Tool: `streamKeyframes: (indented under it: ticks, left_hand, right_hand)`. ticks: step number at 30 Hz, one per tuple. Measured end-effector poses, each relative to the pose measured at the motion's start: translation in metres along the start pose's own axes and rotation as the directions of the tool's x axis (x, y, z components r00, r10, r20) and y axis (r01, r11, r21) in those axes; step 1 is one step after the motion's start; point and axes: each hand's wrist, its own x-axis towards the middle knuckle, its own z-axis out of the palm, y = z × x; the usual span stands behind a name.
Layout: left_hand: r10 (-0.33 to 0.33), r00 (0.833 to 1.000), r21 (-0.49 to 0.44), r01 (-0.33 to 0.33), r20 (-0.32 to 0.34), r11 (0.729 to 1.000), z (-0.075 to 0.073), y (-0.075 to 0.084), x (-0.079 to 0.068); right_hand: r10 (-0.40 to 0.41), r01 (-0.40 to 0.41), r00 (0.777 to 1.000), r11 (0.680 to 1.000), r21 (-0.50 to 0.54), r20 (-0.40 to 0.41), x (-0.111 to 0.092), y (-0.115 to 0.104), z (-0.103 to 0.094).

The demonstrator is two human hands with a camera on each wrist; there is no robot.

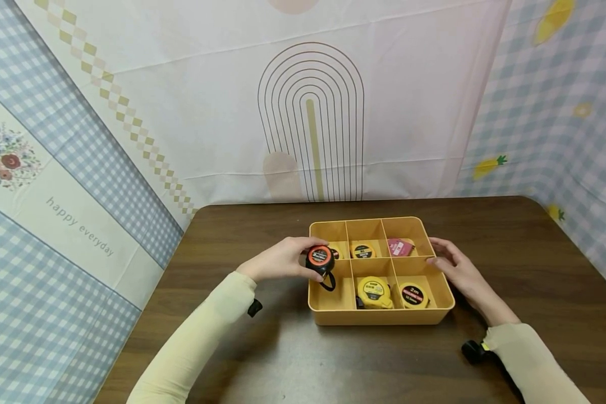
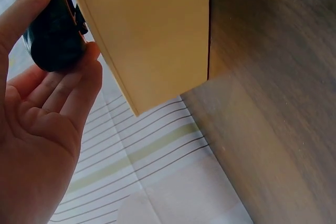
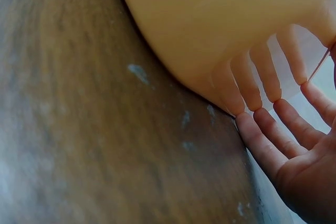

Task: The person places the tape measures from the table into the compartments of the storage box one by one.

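My left hand (image 1: 288,258) holds a black tape measure with an orange face (image 1: 320,256) between thumb and fingers, over the left side of a yellow divided box (image 1: 381,317). Its black wrist strap (image 1: 328,282) hangs above the front-left compartment. In the left wrist view the tape measure's dark body (image 2: 55,35) shows beside the box's outer wall (image 2: 147,30). At the box's right side, my right hand (image 1: 457,269) has its thumb over the rim and its fingertips against the outer wall (image 3: 210,19).
A yellow tape measure (image 1: 375,292) lies in the front-middle compartment, and a yellow-and-black one (image 1: 414,295) at front right. Behind them sit a yellow one (image 1: 363,251), a pink one (image 1: 400,247) and a partly hidden yellow one (image 1: 337,250). The brown table (image 1: 303,359) meets a cloth-covered wall.
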Motion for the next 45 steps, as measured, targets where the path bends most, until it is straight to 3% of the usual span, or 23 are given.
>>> streamKeyframes:
  ticks: [22,35,45]
  left_hand:
    - [0.104,0.994,-0.004,-0.104,0.035,0.995,0.01,0.008,0.007]
    - [0.092,0.995,0.019,-0.092,0.027,0.996,0.012,0.013,0.004]
    - [0.113,0.99,0.04,-0.116,0.083,0.992,0.015,0.019,0.004]
  right_hand:
    - [0.02,-0.02,1.0,0.999,-0.034,-0.004,0.001,0.001,-0.001]
    - [0.028,-0.028,1.0,0.999,-0.024,-0.003,0.001,0.0,-0.001]
    - [0.045,-0.045,0.999,0.998,-0.048,-0.001,0.001,0.001,-0.002]
